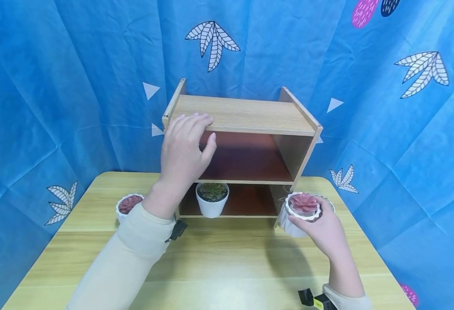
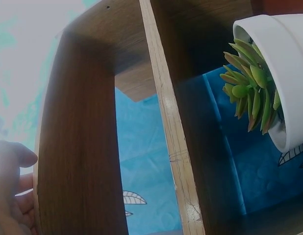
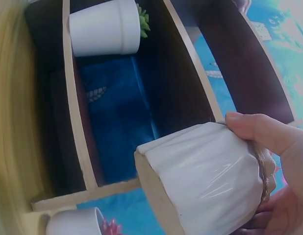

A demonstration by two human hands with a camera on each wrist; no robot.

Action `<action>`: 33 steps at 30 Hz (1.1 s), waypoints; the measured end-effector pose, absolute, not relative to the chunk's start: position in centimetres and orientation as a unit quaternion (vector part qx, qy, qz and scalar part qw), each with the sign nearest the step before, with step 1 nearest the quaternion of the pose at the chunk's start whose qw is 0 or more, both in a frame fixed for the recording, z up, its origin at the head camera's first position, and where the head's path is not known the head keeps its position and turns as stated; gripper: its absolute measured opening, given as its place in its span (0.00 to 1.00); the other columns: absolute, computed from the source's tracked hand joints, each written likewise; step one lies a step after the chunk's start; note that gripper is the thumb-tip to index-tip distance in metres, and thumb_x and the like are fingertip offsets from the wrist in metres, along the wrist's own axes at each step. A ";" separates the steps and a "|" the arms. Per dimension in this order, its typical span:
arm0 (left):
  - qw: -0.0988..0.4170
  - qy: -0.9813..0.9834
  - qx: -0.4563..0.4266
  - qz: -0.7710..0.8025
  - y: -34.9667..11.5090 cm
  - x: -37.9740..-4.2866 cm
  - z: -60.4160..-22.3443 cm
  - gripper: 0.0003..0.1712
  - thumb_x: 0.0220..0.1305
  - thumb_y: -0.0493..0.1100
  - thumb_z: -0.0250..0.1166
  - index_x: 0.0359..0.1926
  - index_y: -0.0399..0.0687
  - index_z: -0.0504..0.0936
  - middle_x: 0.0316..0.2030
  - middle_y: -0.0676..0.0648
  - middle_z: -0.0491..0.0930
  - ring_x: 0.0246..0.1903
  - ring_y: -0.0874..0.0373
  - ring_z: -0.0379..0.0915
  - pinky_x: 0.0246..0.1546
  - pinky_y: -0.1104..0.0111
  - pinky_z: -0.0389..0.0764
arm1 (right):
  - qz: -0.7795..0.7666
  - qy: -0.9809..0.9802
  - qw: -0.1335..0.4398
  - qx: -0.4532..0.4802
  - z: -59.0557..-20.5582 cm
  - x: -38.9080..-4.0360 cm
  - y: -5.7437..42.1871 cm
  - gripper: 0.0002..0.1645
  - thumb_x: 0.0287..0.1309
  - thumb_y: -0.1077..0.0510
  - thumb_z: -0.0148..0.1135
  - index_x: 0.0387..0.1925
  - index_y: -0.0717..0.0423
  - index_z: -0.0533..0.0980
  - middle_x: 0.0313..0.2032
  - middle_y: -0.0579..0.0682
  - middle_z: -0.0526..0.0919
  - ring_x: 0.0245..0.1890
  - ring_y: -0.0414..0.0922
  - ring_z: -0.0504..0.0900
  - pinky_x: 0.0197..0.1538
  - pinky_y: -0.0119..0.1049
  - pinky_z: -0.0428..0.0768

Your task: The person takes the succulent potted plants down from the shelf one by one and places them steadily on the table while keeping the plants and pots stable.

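My right hand [image 1: 327, 228] grips a white fluted pot [image 3: 205, 176] around its rim. A pink succulent [image 1: 304, 203] grows in it. The pot is off the table beside the shelf's right side, tilted in the right wrist view. My left hand [image 1: 186, 148] is at the front left of the top board of a small wooden shelf unit [image 1: 246, 114], thumb apart from the fingers and nothing held; whether it touches the board I cannot tell. On the lower board stands a smooth white pot [image 1: 212, 208] with a green succulent [image 2: 254, 83].
Another white pot [image 1: 121, 215] with a pink succulent stands left of the shelf, partly behind my left forearm. One more white pot [image 3: 75, 223] with a pink plant is by the shelf's right side. Blue patterned cloth [image 1: 95, 86] hangs around the wooden table [image 1: 227, 262].
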State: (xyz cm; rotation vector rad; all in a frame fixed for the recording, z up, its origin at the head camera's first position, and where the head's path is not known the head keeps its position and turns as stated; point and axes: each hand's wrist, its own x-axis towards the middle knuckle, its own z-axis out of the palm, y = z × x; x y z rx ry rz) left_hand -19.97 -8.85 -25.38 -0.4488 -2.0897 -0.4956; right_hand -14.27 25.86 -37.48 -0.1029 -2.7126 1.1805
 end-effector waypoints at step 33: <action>0.458 -0.847 -0.183 -0.197 -8.7 -20.0 -25.5 0.21 0.69 0.49 0.59 0.58 0.46 0.82 0.59 0.45 0.80 0.64 0.49 0.71 0.72 0.59 0.58 | 0.391 -0.902 0.122 -0.133 -37.0 -15.3 31.0 0.66 0.48 0.32 0.73 0.75 0.63 0.53 0.66 0.69 0.68 0.63 0.65 0.68 0.57 0.60 0.72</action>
